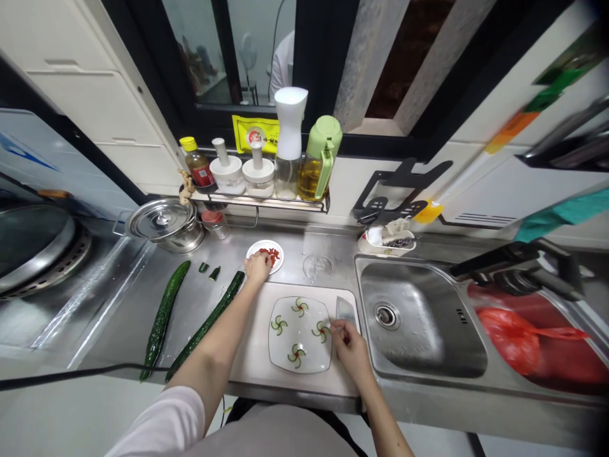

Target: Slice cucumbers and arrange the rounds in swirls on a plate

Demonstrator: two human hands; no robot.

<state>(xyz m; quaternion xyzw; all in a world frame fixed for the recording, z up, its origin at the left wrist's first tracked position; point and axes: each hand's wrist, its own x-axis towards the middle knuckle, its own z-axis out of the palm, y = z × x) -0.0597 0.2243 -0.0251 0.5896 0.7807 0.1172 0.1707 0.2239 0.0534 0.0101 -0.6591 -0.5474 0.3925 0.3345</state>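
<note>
My left hand (258, 266) dips bunched fingertips into red pieces (274, 255) on the small white dish (259, 245); my right hand (349, 348), fingers curled, adjoins the squarish plate (299, 333) bearing four cucumber pinwheels (321, 331). Whether either pinches anything, I cannot tell.

Pale short sleeve (166, 419), plain greyish shirt front (290, 437), bare forearms (231, 327), bare left hand (258, 267), bare right hand (351, 349)

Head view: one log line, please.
left hand: at red bits, small plate | right hand: by square plate | cucumber pinwheels: four, plated
</note>
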